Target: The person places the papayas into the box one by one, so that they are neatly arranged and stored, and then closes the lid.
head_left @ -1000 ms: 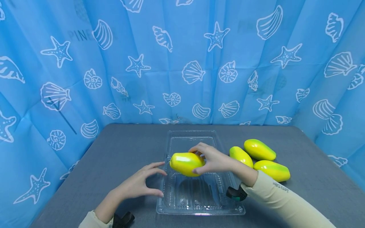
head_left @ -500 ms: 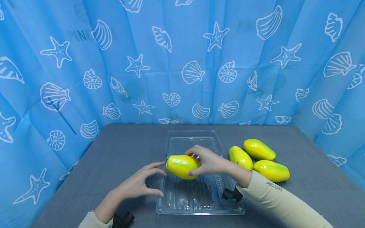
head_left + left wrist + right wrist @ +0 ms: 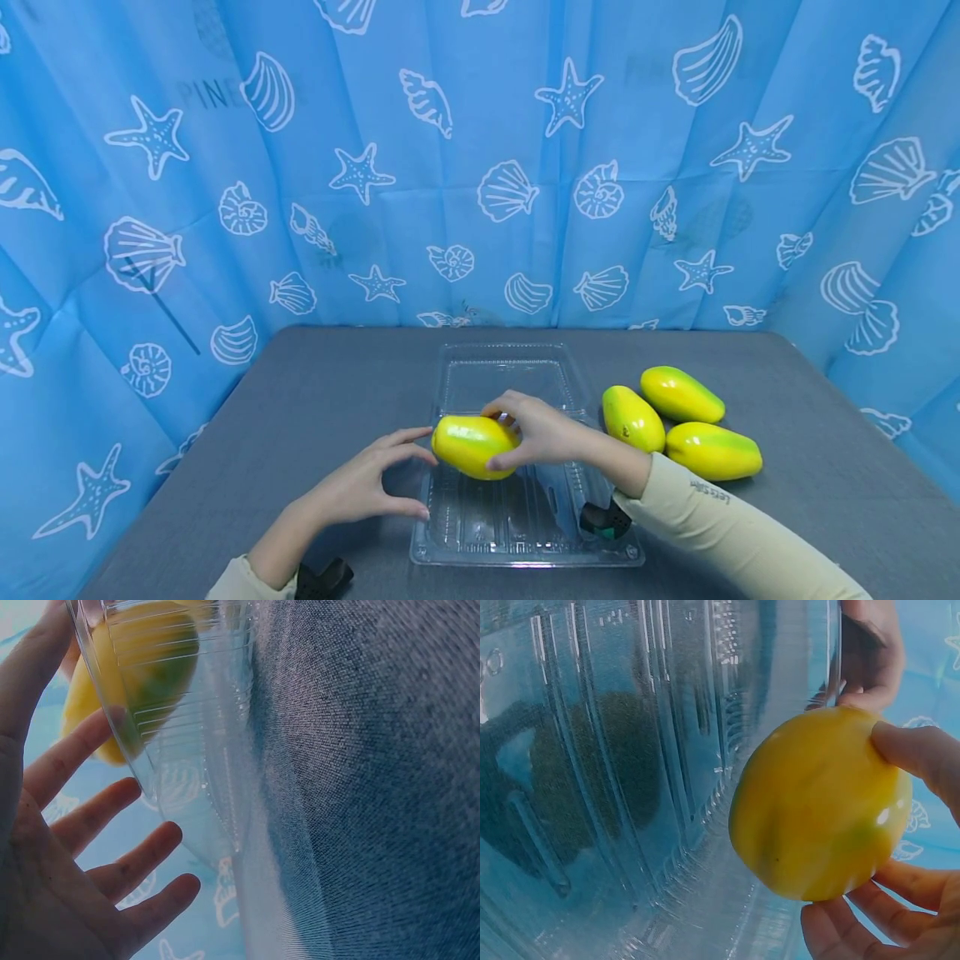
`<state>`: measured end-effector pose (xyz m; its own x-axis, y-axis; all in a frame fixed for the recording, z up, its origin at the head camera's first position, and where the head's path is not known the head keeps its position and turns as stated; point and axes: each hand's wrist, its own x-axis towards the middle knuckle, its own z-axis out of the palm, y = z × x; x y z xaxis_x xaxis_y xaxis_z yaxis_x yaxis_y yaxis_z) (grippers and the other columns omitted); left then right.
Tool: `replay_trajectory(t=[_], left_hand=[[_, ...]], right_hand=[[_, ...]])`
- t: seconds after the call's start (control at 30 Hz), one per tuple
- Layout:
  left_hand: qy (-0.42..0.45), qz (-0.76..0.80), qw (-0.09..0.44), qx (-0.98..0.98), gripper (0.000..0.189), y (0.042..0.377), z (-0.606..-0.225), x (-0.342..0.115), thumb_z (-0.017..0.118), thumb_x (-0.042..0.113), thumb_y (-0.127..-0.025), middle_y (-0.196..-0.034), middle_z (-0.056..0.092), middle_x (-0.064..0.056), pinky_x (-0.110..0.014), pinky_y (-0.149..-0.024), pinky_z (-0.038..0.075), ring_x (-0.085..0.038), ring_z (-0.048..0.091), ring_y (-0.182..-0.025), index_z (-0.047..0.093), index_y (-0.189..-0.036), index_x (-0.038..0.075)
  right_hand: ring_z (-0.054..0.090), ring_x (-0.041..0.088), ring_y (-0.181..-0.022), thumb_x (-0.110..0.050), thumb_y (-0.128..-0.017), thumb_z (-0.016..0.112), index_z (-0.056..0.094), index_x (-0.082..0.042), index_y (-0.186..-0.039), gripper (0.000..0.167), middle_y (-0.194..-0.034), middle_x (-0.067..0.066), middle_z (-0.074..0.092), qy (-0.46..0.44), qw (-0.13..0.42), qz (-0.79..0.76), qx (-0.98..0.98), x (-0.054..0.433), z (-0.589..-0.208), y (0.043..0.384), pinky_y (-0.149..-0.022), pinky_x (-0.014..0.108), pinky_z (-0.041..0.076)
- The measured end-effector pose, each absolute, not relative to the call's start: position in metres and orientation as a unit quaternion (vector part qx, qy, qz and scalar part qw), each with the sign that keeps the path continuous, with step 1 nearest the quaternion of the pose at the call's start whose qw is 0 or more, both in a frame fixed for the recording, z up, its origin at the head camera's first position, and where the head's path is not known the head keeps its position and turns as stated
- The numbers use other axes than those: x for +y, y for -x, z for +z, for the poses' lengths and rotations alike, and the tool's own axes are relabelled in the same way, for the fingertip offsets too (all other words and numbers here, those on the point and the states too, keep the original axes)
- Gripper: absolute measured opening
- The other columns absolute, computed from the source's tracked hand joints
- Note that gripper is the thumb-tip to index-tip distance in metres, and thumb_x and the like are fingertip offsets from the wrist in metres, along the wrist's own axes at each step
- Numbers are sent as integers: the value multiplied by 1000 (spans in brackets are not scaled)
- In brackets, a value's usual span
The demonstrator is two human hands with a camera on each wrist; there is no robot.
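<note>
My right hand (image 3: 543,429) grips a shiny yellow papaya (image 3: 471,447) with green patches, thumb on one side and fingers on the other. It hangs above the front part of a clear plastic clamshell box (image 3: 517,557), near its left side. In the right wrist view the papaya (image 3: 817,806) shows its rounded end, apart from the ribbed floor. My left hand (image 3: 367,477) stands at the box's left rim, fingers spread and loosely bent; in the left wrist view nothing lies in the palm (image 3: 52,885). Whether its fingertips touch the rim or papaya, I cannot tell.
Three more yellow-green papayas lie grouped right of the box: one nearest it (image 3: 632,417), one farther back (image 3: 682,394) and one in front (image 3: 714,451). The grey cloth-covered table (image 3: 330,383) ends at a blue shell-print curtain (image 3: 465,133).
My right hand has brought the papaya leftward and slightly lower, closer to the left hand. The left hand, the box and the other papayas stay in place.
</note>
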<state>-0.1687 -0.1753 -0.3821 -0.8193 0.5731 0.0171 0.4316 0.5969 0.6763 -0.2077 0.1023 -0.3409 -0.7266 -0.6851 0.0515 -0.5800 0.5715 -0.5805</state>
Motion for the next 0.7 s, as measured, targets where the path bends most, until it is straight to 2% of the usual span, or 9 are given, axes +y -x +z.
replay_trajectory(t=[0.23, 0.7], left_hand=[[-282, 347, 101, 889, 49, 168, -381, -175, 74, 40, -76, -150, 34, -8, -68, -101, 31, -39, 32, -136, 60, -119, 20], [-279, 344, 99, 891, 49, 168, -380, -175, 74, 40, -77, -150, 34, -9, -67, -101, 31, -40, 32, -136, 60, -118, 20]], right_hand=[[58, 23, -101, -27, -72, 78, 57, -3, -120, 58, -112, 8, 57, 345, 90, -287, 889, 99, -345, 206, -82, 32, 54], [56, 19, -96, -29, -70, 81, 58, -4, -120, 61, -109, 8, 59, 320, 77, -266, 906, 95, -349, 205, -78, 29, 51]])
